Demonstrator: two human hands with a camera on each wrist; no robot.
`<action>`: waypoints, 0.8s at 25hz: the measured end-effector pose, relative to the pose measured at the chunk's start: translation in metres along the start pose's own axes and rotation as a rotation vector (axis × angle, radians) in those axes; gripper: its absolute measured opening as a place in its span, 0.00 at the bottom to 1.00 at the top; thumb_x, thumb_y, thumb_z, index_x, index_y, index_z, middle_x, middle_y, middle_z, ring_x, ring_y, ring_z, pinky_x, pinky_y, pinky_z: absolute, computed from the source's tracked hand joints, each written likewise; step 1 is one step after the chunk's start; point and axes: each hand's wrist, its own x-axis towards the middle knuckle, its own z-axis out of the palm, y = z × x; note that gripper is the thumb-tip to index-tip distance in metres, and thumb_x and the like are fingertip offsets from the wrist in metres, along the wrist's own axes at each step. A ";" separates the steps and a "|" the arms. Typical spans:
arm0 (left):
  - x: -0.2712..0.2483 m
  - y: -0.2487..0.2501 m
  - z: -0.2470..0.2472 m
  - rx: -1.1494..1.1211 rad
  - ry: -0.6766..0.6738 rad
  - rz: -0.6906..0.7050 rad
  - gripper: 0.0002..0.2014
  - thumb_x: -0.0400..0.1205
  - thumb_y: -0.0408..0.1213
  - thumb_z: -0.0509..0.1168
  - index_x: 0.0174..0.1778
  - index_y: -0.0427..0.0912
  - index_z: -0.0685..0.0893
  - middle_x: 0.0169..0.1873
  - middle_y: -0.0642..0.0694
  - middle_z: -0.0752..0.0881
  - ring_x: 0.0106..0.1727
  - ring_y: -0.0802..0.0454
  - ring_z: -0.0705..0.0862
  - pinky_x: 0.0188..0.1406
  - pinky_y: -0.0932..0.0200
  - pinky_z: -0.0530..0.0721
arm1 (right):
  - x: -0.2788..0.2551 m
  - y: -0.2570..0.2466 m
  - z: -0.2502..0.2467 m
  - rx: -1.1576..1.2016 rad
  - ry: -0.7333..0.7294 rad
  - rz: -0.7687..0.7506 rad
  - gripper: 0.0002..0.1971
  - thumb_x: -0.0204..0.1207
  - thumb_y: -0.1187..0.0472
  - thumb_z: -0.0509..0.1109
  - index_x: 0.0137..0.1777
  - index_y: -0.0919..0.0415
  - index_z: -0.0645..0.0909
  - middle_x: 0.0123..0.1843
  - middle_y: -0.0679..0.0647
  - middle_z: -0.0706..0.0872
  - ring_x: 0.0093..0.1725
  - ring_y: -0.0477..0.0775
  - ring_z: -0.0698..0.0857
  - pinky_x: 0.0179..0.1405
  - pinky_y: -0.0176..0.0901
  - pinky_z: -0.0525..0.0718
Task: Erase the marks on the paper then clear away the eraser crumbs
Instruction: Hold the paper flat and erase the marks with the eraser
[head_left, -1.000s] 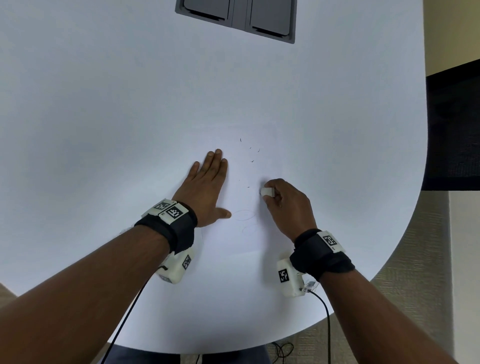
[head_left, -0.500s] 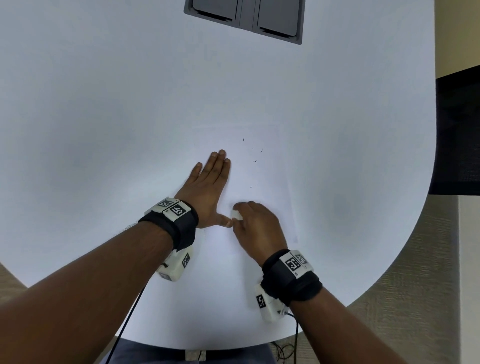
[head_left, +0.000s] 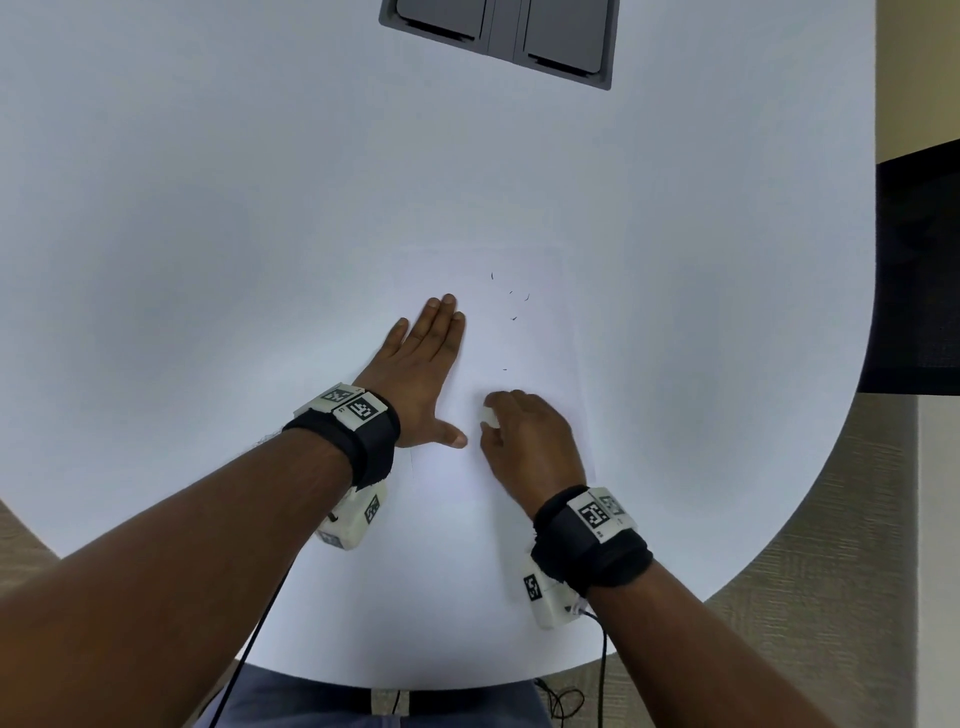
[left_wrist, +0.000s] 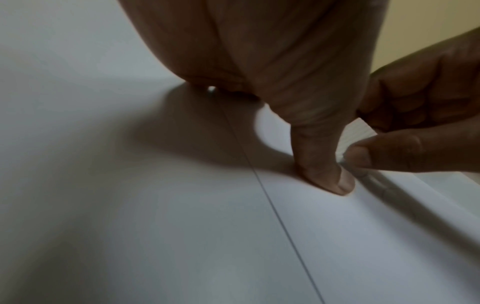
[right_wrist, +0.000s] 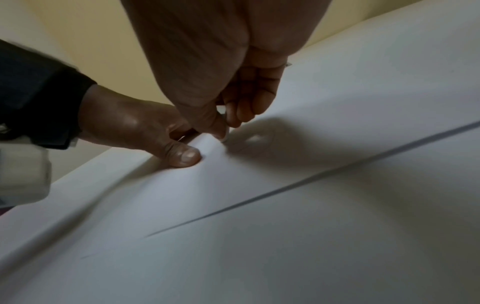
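A white sheet of paper (head_left: 524, 343) lies on the white table (head_left: 208, 208), barely set off from it. My left hand (head_left: 426, 364) lies flat on the sheet's left part, fingers straight, thumb (left_wrist: 327, 176) pressed down. My right hand (head_left: 524, 441) pinches a small white eraser (head_left: 490, 417) and holds it against the paper just right of the left thumb. Several dark eraser crumbs (head_left: 514, 301) are scattered on the paper beyond both hands. In the right wrist view the eraser (right_wrist: 225, 137) shows only as a pale tip under the right hand (right_wrist: 228, 115).
A grey recessed socket panel (head_left: 498, 36) sits at the table's far edge. The table's rounded edge (head_left: 810, 467) curves close on the right, with carpet below. Cables hang from both wrist cameras past the near edge.
My right hand has brought the eraser down and left, from the middle of the sheet to beside the left thumb, over the faint oval mark. The left hand has stayed put.
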 end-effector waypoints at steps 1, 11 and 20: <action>0.000 0.001 0.000 -0.004 -0.004 0.000 0.70 0.68 0.73 0.70 0.84 0.42 0.26 0.82 0.46 0.21 0.83 0.49 0.21 0.84 0.46 0.32 | -0.002 0.007 -0.004 -0.014 0.013 0.045 0.09 0.69 0.67 0.74 0.49 0.64 0.85 0.39 0.57 0.87 0.38 0.60 0.85 0.35 0.45 0.83; 0.001 0.000 0.001 0.002 -0.008 -0.001 0.70 0.68 0.72 0.70 0.84 0.42 0.25 0.82 0.45 0.21 0.82 0.49 0.21 0.84 0.46 0.31 | 0.001 0.024 -0.013 0.029 0.021 0.084 0.13 0.72 0.63 0.74 0.57 0.59 0.85 0.43 0.52 0.87 0.42 0.56 0.84 0.40 0.41 0.79; 0.000 0.000 0.001 0.007 0.000 -0.006 0.70 0.67 0.72 0.70 0.84 0.43 0.25 0.81 0.46 0.20 0.82 0.49 0.20 0.84 0.46 0.31 | -0.013 0.047 -0.024 0.020 0.010 0.117 0.11 0.70 0.63 0.74 0.53 0.57 0.85 0.40 0.49 0.85 0.39 0.54 0.83 0.38 0.41 0.79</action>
